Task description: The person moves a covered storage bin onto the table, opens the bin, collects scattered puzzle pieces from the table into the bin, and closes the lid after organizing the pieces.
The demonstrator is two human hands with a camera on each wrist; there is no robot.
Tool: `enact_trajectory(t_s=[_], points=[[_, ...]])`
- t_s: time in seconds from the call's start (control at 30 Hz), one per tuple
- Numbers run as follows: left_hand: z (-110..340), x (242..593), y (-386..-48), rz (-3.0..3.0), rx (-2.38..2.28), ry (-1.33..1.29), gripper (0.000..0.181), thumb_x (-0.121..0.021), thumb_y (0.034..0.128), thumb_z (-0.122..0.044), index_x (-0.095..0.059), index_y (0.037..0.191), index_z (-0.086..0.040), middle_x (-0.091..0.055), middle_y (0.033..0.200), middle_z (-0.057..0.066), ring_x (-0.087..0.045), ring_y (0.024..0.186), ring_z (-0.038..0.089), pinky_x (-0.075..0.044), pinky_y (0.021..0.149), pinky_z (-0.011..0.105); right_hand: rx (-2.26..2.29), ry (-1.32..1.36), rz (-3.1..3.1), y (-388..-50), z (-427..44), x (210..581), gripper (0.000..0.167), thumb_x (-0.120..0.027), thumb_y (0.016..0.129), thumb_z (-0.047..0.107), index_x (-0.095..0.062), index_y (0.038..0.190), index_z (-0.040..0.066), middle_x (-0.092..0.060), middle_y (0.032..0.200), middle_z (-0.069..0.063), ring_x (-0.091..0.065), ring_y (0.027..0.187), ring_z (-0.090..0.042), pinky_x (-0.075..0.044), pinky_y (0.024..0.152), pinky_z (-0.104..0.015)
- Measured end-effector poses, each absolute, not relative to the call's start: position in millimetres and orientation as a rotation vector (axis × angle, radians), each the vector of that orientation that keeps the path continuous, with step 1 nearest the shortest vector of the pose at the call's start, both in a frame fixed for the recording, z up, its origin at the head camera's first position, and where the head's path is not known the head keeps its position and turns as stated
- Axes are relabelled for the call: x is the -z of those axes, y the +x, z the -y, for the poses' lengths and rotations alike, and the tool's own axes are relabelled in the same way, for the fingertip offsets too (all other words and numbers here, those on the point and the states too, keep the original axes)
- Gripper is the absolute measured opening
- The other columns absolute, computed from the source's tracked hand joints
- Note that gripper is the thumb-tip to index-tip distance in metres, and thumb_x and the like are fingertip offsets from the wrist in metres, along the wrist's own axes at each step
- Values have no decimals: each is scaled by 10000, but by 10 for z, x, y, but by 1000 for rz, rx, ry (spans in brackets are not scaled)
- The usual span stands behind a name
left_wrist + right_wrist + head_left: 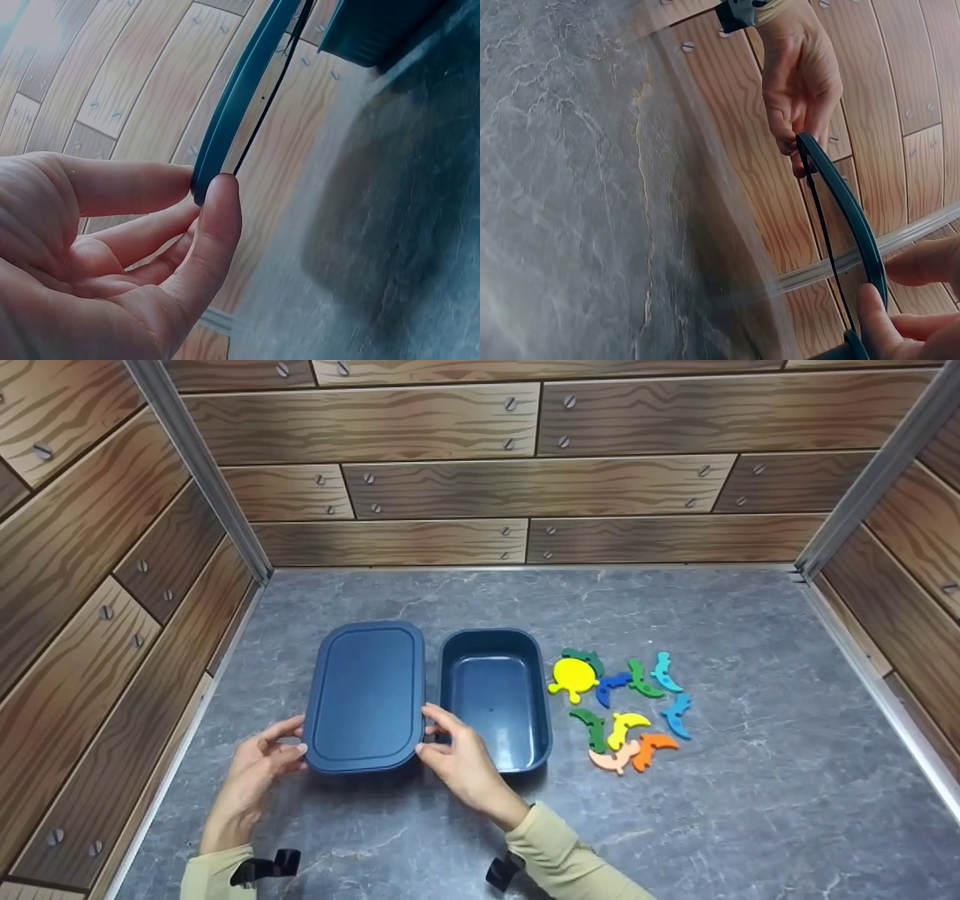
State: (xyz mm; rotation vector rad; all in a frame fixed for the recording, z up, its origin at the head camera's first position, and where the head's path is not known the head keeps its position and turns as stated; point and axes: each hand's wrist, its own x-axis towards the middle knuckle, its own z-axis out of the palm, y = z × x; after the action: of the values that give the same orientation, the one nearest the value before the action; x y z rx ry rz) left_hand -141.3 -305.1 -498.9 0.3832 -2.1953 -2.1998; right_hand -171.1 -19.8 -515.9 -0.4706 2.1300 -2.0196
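A dark blue lid (366,697) is held between both hands, raised off the table, its near edge seen from the side in the left wrist view (244,90) and the right wrist view (847,202). My left hand (251,772) pinches its left edge near the front corner, thumb and fingers on either side of the rim. On the right edge, my right hand (465,765) pinches the lid the same way. Just right of the lid stands an open dark blue box (491,697) with nothing inside; my right forearm and hand cover part of its front left corner.
Right of the box lie several flat colourful animal-shaped pieces, among them a yellow turtle-like one (574,678), an orange one (652,750) and a light blue one (677,716). Wood-patterned walls (450,420) surround the grey marbled table (750,780) at the back and sides.
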Motion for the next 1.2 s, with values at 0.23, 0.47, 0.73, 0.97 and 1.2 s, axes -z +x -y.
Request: enact_trajectory(t_s=[0.23, 0.47, 0.73, 0.97, 1.2], points=[[3119, 5044, -1418, 2177, 2232, 382, 532, -534, 861, 181, -445, 1384, 151, -562, 1088, 118, -629, 749, 120, -561, 675, 265, 1943, -502, -2118, -1644, 265, 5147, 614, -630, 917, 34, -391, 1479, -34, -269, 1578, -181, -591, 1182, -298, -500, 904, -229], [3143, 5081, -1427, 2154, 2248, 396, 540, -522, 855, 189, -432, 1387, 158, -546, 1096, 128, -617, 742, 110, -560, 677, 262, 1823, -558, -2231, -1590, 340, 5146, 624, -597, 951, 113, -339, 1494, -53, -223, 1588, -191, -537, 1243, -332, -463, 951, -229], [3195, 5132, -1419, 2185, 2207, 422, 529, -517, 870, 178, -436, 1393, 145, -530, 1112, 135, -612, 747, 103, -551, 669, 252, 1524, -623, -2463, -1509, 428, 5159, 699, -599, 962, 246, -285, 1525, -23, -155, 1608, -140, -486, 1299, -308, -237, 1145, -439], [3212, 5184, -1427, 2226, 2170, 414, 522, -506, 887, 159, -428, 1403, 136, -514, 1135, 147, -604, 754, 93, -546, 685, 257, 1389, -635, -2542, -1468, 490, 5231, 726, -586, 964, 286, -254, 1541, -3, -123, 1615, -156, -205, 1450, -357, -138, 1164, -485], [3218, 5270, -1456, 2250, 2139, 459, 508, -516, 895, 141, -440, 1398, 133, -523, 1152, 153, -606, 759, 87, -547, 705, 259, 1368, -610, -2529, -1447, 542, 5335, 759, -613, 946, 255, -230, 1547, -7, -107, 1616, -167, -212, 1450, -318, -174, 1161, -452]])
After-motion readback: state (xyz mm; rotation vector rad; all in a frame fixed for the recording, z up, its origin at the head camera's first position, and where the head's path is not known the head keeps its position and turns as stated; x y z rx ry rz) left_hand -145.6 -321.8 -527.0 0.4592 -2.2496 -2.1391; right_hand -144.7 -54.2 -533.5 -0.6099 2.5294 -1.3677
